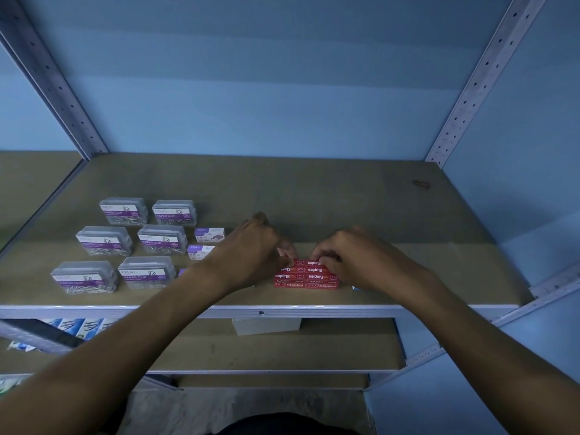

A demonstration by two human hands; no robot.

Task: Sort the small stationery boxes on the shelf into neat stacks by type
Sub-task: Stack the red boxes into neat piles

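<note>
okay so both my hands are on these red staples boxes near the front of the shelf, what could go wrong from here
1. The red staples boxes sit close to the shelf's front edge; a push from the right hand or left hand could slide them off.
2. The left forearm hides some small purple-and-white boxes and could knock them.
3. Some red labels face opposite ways, so the stack may end up mixed.
</note>
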